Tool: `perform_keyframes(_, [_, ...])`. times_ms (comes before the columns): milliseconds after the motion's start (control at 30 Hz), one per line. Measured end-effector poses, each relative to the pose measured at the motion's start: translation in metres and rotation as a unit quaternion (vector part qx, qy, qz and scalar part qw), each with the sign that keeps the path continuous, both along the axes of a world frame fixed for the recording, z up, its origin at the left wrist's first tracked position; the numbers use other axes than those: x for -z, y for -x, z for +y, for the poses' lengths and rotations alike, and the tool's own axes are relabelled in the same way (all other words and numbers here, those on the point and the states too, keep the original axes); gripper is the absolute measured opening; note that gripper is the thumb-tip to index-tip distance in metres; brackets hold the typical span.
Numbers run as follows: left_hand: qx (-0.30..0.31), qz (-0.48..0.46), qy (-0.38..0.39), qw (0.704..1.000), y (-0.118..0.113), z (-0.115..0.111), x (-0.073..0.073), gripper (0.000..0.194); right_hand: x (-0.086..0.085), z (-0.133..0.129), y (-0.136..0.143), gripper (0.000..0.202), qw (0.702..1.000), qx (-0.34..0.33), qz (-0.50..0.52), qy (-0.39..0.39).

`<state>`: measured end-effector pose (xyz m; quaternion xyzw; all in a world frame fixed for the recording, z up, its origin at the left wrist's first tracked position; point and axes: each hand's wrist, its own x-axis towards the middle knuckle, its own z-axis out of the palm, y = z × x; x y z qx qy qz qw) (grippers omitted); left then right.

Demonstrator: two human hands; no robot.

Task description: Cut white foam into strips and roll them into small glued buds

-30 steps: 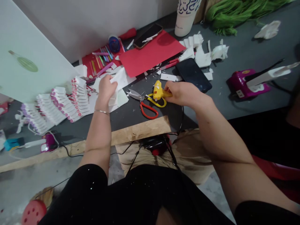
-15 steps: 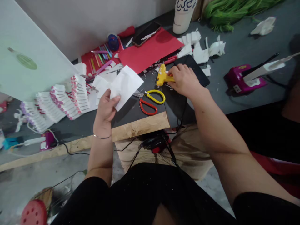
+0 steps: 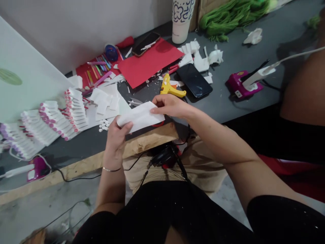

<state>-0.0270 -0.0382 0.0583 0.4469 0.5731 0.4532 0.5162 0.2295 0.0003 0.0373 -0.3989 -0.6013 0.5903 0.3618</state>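
Observation:
A white sheet of paper (image 3: 141, 117) is stretched between my hands above the table's front edge. My left hand (image 3: 118, 132) pinches its left end, thumb on top. The right end is gripped between the thumb and fingers of my right hand (image 3: 170, 105). Beneath the paper, scissors (image 3: 135, 102) are mostly hidden; part of the blades and a bit of red handle show. Just beyond my right hand lies a yellow glue gun (image 3: 171, 88), with a black phone (image 3: 194, 80) to its right. Small white paper pieces (image 3: 108, 101) lie beyond my left hand.
Rows of white rolled sticks with pink and purple tips (image 3: 76, 112) lie at left. Red paper (image 3: 149, 62), a tumbler (image 3: 181, 22) and green strands (image 3: 231, 20) are at the back. A purple power strip (image 3: 243, 84) sits at right, near another person's arm (image 3: 303, 84).
My right hand has left the glue gun and phone and now holds the paper's right end. The paper has turned from upright to lying sideways between both hands. The view has shifted right.

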Motion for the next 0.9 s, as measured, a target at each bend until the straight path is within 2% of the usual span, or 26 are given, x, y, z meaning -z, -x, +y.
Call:
perform_keyframes(100, [-0.075,-0.025,0.006,0.997,0.008,-0.002,0.001,0.052,0.002,-0.012,0.001,0.021,0.986,0.068,-0.123,-0.088])
perform_keyframes(133, [-0.093,-0.030,0.004,0.995,0.010,-0.002,0.001,0.052,0.002,-0.018,0.002,0.022,0.968,0.089,-0.198,-0.125])
perform_keyframes(200, [-0.121,-0.044,0.000,0.992,0.012,-0.004,0.000,0.046,-0.001,-0.030,0.008,0.029,0.908,0.099,-0.364,-0.181])
perform_keyframes(267, [-0.150,-0.069,0.014,0.986,0.011,-0.005,-0.002,0.037,-0.008,-0.039,0.017,0.040,0.850,0.068,-0.488,-0.187])
perform_keyframes(300, [-0.171,-0.086,0.029,0.981,0.008,-0.006,-0.003,0.032,-0.013,-0.041,0.022,0.041,0.833,0.049,-0.522,-0.178])
perform_keyframes(400, [-0.248,-0.137,0.095,0.954,-0.005,-0.009,-0.007,0.009,-0.028,-0.039,0.035,0.040,0.810,0.012,-0.567,-0.148])
perform_keyframes(467, [-0.284,-0.167,0.126,0.936,-0.015,-0.013,-0.012,0.006,-0.037,-0.032,0.038,0.043,0.808,-0.001,-0.574,-0.133])
perform_keyframes(533, [-0.309,-0.196,0.142,0.920,-0.021,-0.018,-0.018,0.009,-0.043,-0.025,0.034,0.044,0.825,-0.014,-0.553,-0.111])
perform_keyframes(633, [-0.336,-0.249,0.171,0.892,-0.024,-0.023,-0.030,0.019,-0.045,-0.021,0.016,0.042,0.890,-0.002,-0.454,-0.043])
perform_keyframes(700, [-0.326,-0.294,0.178,0.881,-0.026,-0.025,-0.037,0.030,-0.043,-0.027,0.001,0.044,0.941,0.029,-0.336,0.030])
perform_keyframes(767, [-0.304,-0.326,0.184,0.876,-0.033,-0.029,-0.041,0.038,-0.038,-0.039,-0.012,0.050,0.979,0.037,-0.172,0.108])
perform_keyframes(833, [-0.276,-0.343,0.217,0.872,-0.046,-0.035,-0.041,0.038,-0.031,-0.056,-0.020,0.058,0.988,0.028,0.005,0.152])
perform_keyframes(900, [-0.230,-0.352,0.263,0.868,-0.060,-0.044,-0.035,0.034,-0.025,-0.076,-0.024,0.067,0.976,0.050,0.123,0.172])
